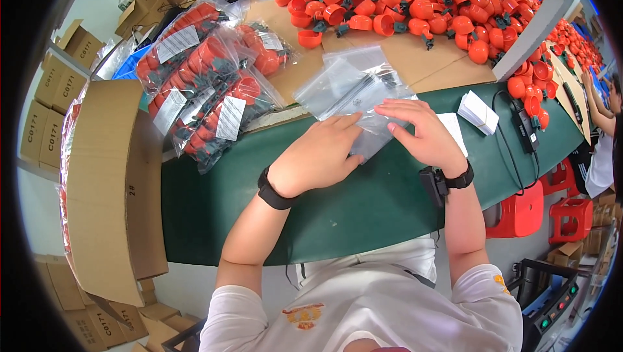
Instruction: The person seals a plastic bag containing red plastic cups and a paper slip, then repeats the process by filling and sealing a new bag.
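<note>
- Head camera view: a worker's two bare hands rest over several flat, clear plastic zip bags [334,92], which overlap at the front edge of a flattened brown cardboard sheet [415,69] and spill onto a dark green tabletop [214,209].
- The left hand [321,154] lies palm down on the bags' near left side, fingers extended and unclenched, thumb spread apart.
- The right hand [415,125] reaches across from the other side, its fingers loosely straight over the plastic, thumb held away from them; a white paper sheet [452,132] shows just beside it.
- Black wristbands [276,191] circle both wrists, with a small black device [433,185] at the right one.
- Beyond the bags, a heap of glossy red plastic cups with dark fittings [422,8] covers the cardboard's far part.
- To the left sit filled clear bags of red cups with white labels [207,73], near an upright brown cardboard box [97,189].
- To the right are a stack of white cards [478,113] and a black power adapter with a cable [524,128].
</note>
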`<state>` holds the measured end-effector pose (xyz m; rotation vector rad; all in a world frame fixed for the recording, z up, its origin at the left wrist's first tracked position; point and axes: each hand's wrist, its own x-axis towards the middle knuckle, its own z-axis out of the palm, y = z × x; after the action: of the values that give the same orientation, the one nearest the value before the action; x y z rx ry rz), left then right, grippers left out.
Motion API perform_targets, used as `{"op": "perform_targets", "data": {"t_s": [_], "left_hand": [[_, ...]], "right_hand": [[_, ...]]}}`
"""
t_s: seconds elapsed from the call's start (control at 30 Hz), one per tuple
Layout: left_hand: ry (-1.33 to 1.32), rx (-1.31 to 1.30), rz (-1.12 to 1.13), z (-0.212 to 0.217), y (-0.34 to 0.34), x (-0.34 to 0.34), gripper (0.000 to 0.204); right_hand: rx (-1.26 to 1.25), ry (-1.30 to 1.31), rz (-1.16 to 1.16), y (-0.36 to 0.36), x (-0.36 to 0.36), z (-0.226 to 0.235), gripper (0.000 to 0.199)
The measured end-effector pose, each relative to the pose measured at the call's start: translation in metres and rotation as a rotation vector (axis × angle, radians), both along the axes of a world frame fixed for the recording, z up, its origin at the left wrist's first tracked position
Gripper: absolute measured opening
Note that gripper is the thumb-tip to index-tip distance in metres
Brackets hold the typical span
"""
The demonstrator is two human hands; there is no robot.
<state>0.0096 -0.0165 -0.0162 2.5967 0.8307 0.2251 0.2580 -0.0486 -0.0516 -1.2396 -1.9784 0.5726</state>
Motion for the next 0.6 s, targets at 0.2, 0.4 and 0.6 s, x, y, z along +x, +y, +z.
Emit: {"op": "perform_targets", "data": {"t_s": [0.2, 0.4, 0.6], "left_hand": [[-0.170, -0.059, 0.108, 0.013, 0.003, 0.000, 0.058], [-0.267, -0.040, 0.142, 0.013, 0.003, -0.005, 0.065], [-0.333, 0.010, 0.195, 0.025, 0.009, -0.009, 0.062]], "right_hand": [[0.231, 0.191, -0.010, -0.005, 0.022, 0.001, 0.012], [0.052, 0.049, 0.189, -0.001, -0.015, 0.006, 0.026], [0.002, -0.353, 0.178, 0.003, -0.018, -0.028, 0.052]]}}
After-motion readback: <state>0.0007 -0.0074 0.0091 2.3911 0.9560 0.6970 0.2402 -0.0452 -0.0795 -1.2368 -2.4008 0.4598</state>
